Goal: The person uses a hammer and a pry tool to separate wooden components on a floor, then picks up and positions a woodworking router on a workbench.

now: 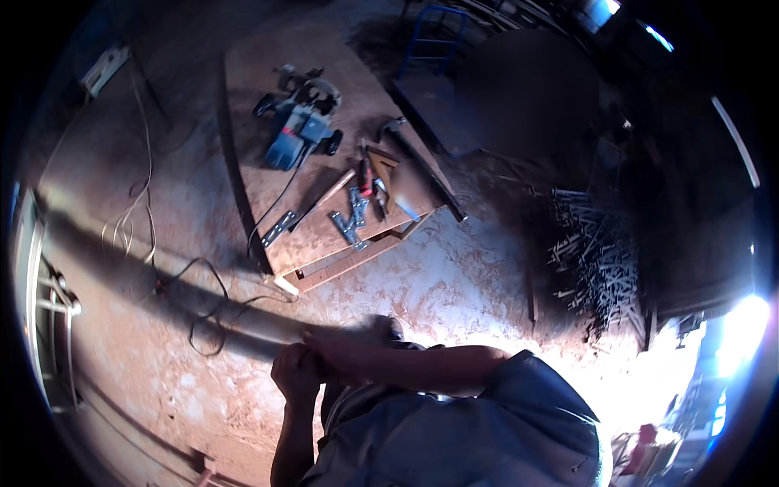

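Close to my body, my left hand (293, 371) and my right hand (331, 355) are together, the right forearm crossing in front of my dark shirt. The left hand's fingers are curled closed. Those of the right look closed too, resting against the left. Shadow hides whatever they may hold. Both hands are apart from the wooden workbench (312, 253) ahead. On it lie a blue corded power tool (299, 136), a hammer (422, 166), a red-handled screwdriver (365, 177), a wooden-handled tool (329, 192) and several metal hinges (349, 229).
A power cord (213, 304) loops over the dusty floor left of the bench. Right of it stands a pile of metal pieces (604, 268). A blue metal frame (438, 36) is at the back, and a pale frame (31, 284) at the far left.
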Available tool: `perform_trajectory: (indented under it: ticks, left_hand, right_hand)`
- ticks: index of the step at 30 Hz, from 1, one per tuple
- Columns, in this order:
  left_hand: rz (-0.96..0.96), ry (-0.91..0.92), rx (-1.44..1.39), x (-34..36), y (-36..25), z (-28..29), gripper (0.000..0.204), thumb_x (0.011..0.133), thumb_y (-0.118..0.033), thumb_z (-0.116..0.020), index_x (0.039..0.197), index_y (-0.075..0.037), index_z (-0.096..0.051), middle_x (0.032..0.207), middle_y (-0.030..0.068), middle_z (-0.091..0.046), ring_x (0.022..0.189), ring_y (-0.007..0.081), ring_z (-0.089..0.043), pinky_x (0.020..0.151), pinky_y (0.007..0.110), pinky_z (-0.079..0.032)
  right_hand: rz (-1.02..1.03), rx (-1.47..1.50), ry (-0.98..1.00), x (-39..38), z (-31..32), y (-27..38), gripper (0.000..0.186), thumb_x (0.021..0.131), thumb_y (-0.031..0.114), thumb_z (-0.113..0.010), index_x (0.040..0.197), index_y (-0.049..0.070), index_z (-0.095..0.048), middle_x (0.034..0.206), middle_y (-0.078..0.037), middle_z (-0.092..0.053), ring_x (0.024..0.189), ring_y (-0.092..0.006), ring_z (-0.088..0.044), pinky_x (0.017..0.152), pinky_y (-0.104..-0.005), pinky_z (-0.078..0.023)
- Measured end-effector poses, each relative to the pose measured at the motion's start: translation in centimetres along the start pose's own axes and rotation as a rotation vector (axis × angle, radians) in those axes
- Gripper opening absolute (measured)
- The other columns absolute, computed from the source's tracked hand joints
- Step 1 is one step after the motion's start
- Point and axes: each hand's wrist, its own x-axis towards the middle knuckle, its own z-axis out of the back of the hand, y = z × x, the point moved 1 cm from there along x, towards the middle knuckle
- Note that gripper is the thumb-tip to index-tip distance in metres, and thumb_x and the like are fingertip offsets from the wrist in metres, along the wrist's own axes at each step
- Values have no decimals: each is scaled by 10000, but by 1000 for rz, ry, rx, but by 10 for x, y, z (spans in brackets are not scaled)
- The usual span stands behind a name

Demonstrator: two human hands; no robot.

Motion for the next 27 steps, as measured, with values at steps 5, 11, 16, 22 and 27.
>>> perform_trajectory:
  ticks: [5, 11, 16, 22, 27]
  left_hand:
    - [270, 165, -139, -3, -16, -51, 91, 767, -126, -684, 797, -53, -639, 772, 95, -653, 712, 305, -631, 685, 402, -512]
    - [-419, 478, -86, -13, -113, -131, 162, 787, -81, -650, 930, -13, -617, 889, 172, -629, 811, 355, -618, 728, 410, -501]
    - [-413, 529, -270, -8, -197, -236, 107, 855, -22, -599, 961, -12, -588, 834, 93, -589, 769, 267, -589, 721, 375, -480]
    - [-334, 902, -414, 29, -315, -361, 184, 905, -116, -514, 1057, -43, -587, 984, 38, -614, 900, 153, -574, 810, 294, -468]
    - [-762, 998, -303, 39, -379, -411, 141, 874, -91, -559, 1009, -55, -579, 930, 52, -602, 880, 169, -588, 776, 308, -481]
  right_hand:
    - [-4, 37, -348, -65, 25, 24, 459, 973, 530, -435, 991, 116, -634, 894, -5, -610, 802, -126, -544, 698, -311, -474]
    - [137, 240, -237, -173, 92, 46, 585, 955, 554, -446, 1173, 29, -586, 1144, -80, -625, 1062, -186, -576, 949, -340, -446]
    - [353, 174, -79, -254, 159, 87, 556, 957, 573, -419, 1291, 143, -532, 1260, -34, -552, 1195, -182, -489, 992, -399, -425]
    - [837, 149, -87, -394, 190, 166, 569, 960, 614, -340, 1187, 143, -562, 1188, -24, -569, 1118, -189, -536, 950, -402, -452]
    - [954, 174, -5, -441, 227, 194, 545, 966, 596, -351, 1178, 134, -546, 1150, -28, -589, 1108, -212, -552, 968, -418, -442]
